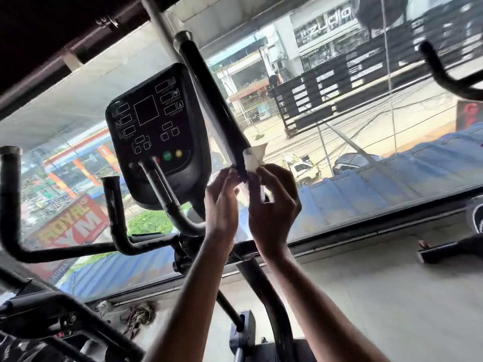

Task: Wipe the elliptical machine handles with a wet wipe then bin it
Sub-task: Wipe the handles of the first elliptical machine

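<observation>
Your two hands are raised in front of you, meeting at the long black handle [209,92] that rises up and to the left past the right edge of the console [159,131]. The white wipe [253,159] is wrapped round the lower part of this handle, right at your fingertips. One pale corner sticks out to the right above your hands, and the rest is tucked between them.

Your right hand [274,205] is curled round the right side of the handle and pinches the wipe against it, with the white sheet showing just above and inside the fingers. Your left hand [222,205] is curled in from the other side. Its fingertips are on the handle, where a thin pale edge of the wipe shows beside them, so it appears to be gripping the same sheet. The two hands are almost touching, with the handle and the wipe between them.

Below the console, two short black grips [116,212] curve up from a cross bar. A second long handle [10,205] stands at the far left, well apart from your hands. Behind everything is a wide window [366,158] that looks out on a street.
</observation>
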### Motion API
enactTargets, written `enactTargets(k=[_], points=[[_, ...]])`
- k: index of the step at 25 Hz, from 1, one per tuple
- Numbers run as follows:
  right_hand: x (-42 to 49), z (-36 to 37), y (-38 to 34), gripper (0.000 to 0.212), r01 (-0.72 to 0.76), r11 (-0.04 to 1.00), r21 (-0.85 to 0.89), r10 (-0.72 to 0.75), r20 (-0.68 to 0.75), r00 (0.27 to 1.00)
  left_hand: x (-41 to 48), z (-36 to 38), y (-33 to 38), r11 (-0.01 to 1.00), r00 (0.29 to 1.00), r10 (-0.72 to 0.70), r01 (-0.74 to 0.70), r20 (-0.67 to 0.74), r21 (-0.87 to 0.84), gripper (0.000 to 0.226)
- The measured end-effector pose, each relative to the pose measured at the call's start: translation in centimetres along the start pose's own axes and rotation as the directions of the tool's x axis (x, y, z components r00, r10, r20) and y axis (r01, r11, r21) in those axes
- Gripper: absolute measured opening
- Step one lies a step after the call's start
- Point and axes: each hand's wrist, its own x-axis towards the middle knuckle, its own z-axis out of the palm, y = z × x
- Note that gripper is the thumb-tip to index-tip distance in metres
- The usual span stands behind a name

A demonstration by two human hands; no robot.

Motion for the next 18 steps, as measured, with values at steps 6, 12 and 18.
enactTargets(k=[6, 12, 18], points=[[3.6, 0.4, -0.1, 0.013, 0.268, 0.957, -0.108, -0.253, 0.134, 0.958, 0.0, 0.6, 1.1, 0.999, 0.995, 0.04, -0.042, -0.087, -0.019, 0.025], [11.6, 5.3, -1.8, 0.011, 0.426, 0.9, -0.094, -0.37, 0.355, 0.859, 1.3, 0.7, 1.7, 0.996, 0.992, 0.052, -0.059, -0.114, -0.061, 0.05], [14.6, 6.2, -1.7, 0.012, 0.45, 0.891, -0.061, -0.373, 0.466, 0.802, 1.3, 0.8, 1.7, 0.992, 0.991, 0.073, -0.083, -0.111, -0.091, 0.047]])
